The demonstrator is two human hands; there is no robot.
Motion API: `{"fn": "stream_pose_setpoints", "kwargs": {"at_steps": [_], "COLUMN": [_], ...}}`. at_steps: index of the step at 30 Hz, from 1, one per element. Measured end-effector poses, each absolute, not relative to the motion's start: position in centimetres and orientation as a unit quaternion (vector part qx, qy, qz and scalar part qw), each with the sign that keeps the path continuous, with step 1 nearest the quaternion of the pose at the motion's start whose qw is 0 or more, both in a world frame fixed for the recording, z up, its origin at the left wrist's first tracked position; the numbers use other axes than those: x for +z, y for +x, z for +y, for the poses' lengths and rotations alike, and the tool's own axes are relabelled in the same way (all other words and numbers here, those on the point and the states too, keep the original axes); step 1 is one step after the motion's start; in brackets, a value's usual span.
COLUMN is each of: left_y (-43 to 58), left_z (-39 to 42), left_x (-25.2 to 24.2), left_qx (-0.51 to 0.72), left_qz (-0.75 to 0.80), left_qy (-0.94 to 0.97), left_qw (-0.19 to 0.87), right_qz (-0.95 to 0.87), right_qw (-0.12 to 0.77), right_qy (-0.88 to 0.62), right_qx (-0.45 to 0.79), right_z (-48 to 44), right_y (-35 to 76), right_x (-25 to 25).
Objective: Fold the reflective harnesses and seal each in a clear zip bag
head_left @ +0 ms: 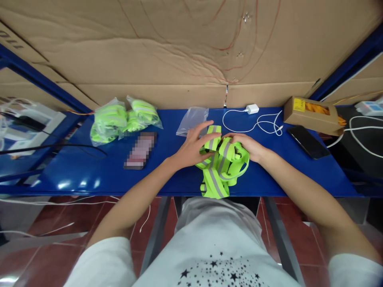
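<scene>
A bunched neon yellow-green reflective strap [216, 181] with a grey stripe lies at the front middle of the blue table, its loops piled loosely. My left hand [191, 148] reaches it from the left, fingers stretched around a folded loop at the top of the pile. From the right, my right hand [250, 146] grips the pile, with its fingertips partly hidden behind the loops. A clear plastic bag [192, 121] lies flat just behind my left hand.
Bagged neon straps [109, 119] sit at the back left, beside a pixelated flat object [141, 150]. On the right are a white charger [252, 109] with its cable, a black phone [308, 141] and a cardboard box [314, 115]. A cardboard wall [149, 59] rises behind the table [104, 179].
</scene>
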State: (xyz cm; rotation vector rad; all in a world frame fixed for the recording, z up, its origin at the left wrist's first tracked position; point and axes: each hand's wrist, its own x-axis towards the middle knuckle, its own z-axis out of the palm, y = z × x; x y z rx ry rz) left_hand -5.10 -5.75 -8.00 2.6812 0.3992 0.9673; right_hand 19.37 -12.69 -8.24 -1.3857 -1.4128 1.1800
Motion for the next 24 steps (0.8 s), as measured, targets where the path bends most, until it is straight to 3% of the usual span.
{"fn": "stream_pose_setpoints", "kwargs": {"at_steps": [3, 7, 10, 17, 24], "left_y": [-5.2, -5.0, -4.5, -4.2, -4.4], "left_z": [-5.6, -5.7, -5.6, -5.1, -5.0], "left_x": [-8.0, -8.2, -8.3, -8.4, -8.6], "left_qx": [0.288, 0.279, 0.303, 0.292, 0.299], "left_qz": [0.117, 0.209, 0.261, 0.280, 0.258], "left_qy": [0.931, 0.891, 0.822, 0.690, 0.758], "left_qw": [0.192, 0.291, 0.405, 0.601, 0.520], "right_qz": [-0.566, -0.627, -0.679, -0.838, -0.845], "right_qw": [0.417, 0.514, 0.533, 0.294, 0.220], "right_qy": [-0.558, -0.551, -0.501, -0.459, -0.487], "right_qx": [0.441, 0.198, 0.060, -0.035, -0.012], "right_z": [-13.3, -13.9, -14.5, -15.1, -14.8], "right_y": [18.5, 18.7, 19.3, 18.9, 19.3], "right_x": [-8.2, -7.6, -6.7, -6.5, -7.2]}}
